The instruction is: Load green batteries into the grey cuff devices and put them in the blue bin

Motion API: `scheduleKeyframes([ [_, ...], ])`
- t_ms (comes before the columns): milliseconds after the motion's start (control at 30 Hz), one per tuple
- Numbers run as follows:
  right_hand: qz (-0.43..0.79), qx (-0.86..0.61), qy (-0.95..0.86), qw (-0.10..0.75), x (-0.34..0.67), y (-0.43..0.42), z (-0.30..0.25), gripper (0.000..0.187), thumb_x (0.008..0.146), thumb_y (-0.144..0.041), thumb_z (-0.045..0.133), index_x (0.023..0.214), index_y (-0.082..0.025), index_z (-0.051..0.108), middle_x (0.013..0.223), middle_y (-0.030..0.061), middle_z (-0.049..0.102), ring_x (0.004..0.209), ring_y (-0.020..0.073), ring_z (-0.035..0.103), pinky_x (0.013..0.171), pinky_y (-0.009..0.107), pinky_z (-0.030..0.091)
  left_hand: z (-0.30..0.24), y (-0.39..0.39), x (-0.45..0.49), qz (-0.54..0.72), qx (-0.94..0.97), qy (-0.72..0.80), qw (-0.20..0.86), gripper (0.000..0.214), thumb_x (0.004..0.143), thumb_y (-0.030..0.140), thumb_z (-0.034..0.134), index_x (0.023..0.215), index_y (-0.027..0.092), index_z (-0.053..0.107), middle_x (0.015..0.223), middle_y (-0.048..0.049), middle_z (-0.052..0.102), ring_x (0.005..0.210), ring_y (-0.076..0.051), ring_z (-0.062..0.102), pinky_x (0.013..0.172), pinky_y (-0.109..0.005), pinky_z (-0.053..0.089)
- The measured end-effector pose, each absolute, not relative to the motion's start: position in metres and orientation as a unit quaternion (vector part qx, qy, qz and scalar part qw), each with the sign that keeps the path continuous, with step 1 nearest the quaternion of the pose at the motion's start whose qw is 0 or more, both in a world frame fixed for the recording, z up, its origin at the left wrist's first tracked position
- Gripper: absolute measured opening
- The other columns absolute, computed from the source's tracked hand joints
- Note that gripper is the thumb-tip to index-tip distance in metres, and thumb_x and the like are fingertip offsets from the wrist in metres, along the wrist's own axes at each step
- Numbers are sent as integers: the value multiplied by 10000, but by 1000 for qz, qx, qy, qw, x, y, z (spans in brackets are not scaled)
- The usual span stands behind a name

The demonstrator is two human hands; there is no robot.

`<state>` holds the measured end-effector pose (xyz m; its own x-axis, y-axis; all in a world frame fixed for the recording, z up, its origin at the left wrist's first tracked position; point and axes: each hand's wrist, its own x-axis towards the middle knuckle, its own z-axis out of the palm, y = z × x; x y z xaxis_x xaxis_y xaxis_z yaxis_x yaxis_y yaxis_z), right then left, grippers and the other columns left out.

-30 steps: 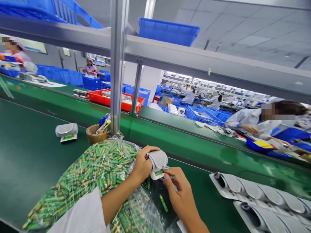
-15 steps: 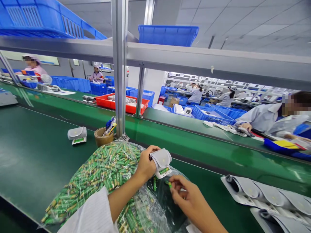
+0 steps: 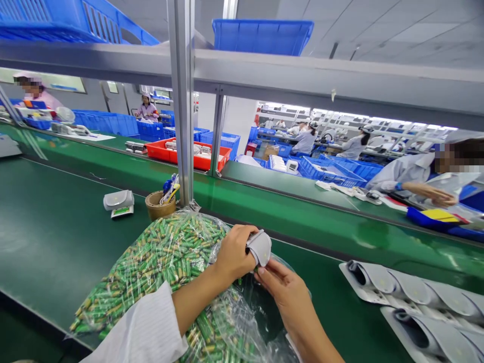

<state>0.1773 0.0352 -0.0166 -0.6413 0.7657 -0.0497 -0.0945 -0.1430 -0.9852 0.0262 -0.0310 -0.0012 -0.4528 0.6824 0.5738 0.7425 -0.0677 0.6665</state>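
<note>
- Green conveyor belt [image 3: 56, 227]
- Clear bag of green batteries [image 3: 162, 262]
- One grey cuffed device [image 3: 118, 202]
- Brown cup [image 3: 160, 205]
- Rows of grey cuffs [image 3: 412, 302], overlapping

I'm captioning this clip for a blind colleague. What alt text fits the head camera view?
Left hand grips a small grey-cuffed device above a clear bag of green batteries, the right hand touching its underside. They work over a green conveyor belt, with rolled grey cuffs lying at right, a similar device beside a pen cup at left, and other workers beyond.
</note>
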Motion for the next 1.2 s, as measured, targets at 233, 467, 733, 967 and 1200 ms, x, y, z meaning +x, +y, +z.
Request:
scheduleKeyframes([
  [233, 601, -315, -668, 305, 176, 32, -19, 425, 619, -520, 875, 887, -199, 801, 897, 74, 740, 732, 218, 686, 704, 362, 597, 3, -29, 32, -492, -503, -711, 5, 301, 826, 138, 619, 1112, 222, 660, 1112, -76, 735, 1055, -272, 628, 926, -382, 489],
  [467, 567, -297, -685, 346, 174, 33, -20, 355, 660, -483, 851, 916, -238, 835, 1244, 115, 687, 943, 247, 714, 783, 364, 636, 8, -31, 33, -482, -530, -698, 20, 360, 788, 103, 606, 1130, 209, 649, 1122, -95, 731, 1075, -288, 610, 933, -398, 493],
  [733, 667, -295, -611, 306, 172, 38, -15, 508, 632, -342, 871, 1100, -189, 745, 1088, 92, 804, 1024, 290, 754, 921, 403, 601, 11, -30, 36, -476, -536, -697, 9, 369, 765, 111, 642, 1114, 230, 656, 1101, -65, 732, 1040, -276, 613, 902, -381, 493],
  [967, 752, -315, -504, 287, 175, 39, -6, 632, 555, -324, 921, 1131, -206, 690, 1166, 60, 756, 960, 224, 730, 844, 331, 590, 9, -26, 32, -537, -506, -674, -35, 372, 731, 91, 622, 1076, 223, 668, 1039, -42, 721, 1000, -239, 641, 912, -360, 509],
  [1200, 767, -276, -483, 321, 171, 35, -2, 609, 585, -345, 899, 1116, -227, 626, 1163, 30, 703, 844, 165, 672, 743, 296, 569, 13, -24, 36, -601, -472, -642, -67, 296, 776, 166, 614, 1068, 207, 642, 1050, -55, 723, 1002, -223, 669, 930, -354, 514],
])
